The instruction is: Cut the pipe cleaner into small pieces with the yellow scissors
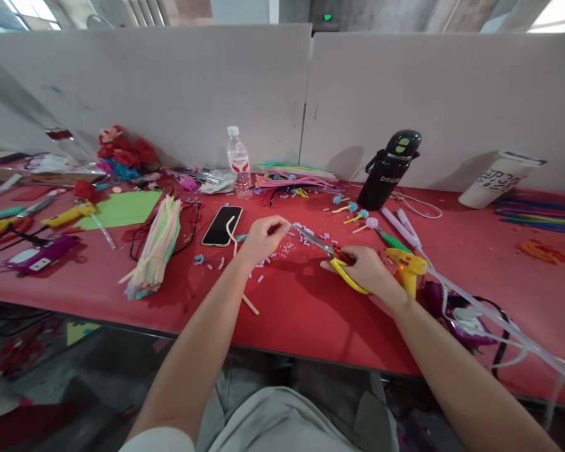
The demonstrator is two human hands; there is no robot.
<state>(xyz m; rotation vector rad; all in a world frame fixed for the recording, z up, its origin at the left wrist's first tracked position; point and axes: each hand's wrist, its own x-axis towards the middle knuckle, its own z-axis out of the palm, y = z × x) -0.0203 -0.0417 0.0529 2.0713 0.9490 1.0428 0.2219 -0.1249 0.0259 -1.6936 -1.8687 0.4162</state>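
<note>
My right hand (pixel 365 270) is wrapped round the handles of a pair of scissors (pixel 324 245), one loop yellow and the other red. Their blades point left toward the fingertips of my left hand (pixel 266 237). Thumb and forefinger of that hand are pinched at the blade tips; whatever lies between them is too small to make out. Short lilac snippets (pixel 306 238) and paler crumbs are scattered on the red tabletop (pixel 301 314) under and around both hands. A cream pipe cleaner (pixel 250 304) runs beneath my left forearm.
A phone (pixel 222 226) and a bundle of pale pipe cleaners (pixel 156 248) lie to the left. Behind stand a plastic bottle (pixel 239 164) and a black flask (pixel 388 171). Right of my hand are small pompom flowers (pixel 371 223), a yellow glue gun (pixel 407 267) and its cords.
</note>
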